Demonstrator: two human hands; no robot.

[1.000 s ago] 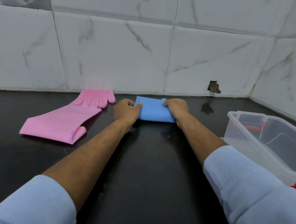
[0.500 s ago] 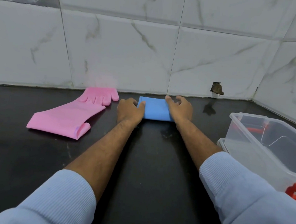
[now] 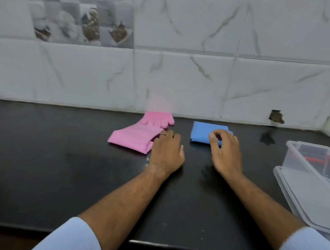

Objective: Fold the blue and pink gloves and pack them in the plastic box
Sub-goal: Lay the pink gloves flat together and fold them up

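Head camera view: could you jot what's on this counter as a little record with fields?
surface: dark counter against a marble-tiled wall
blue glove: folded into a flat rectangle
pink glove: partly folded, fingers toward the wall
left hand: fingers at the pink glove's near edge
right hand: loosely curled over the blue glove
plastic box: open, far right, no gloves inside

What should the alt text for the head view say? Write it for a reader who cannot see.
Two bare hands hover over a black counter: the left hand beside an unfolded pink glove, the right hand over a folded blue glove. A clear plastic box sits at the right edge.
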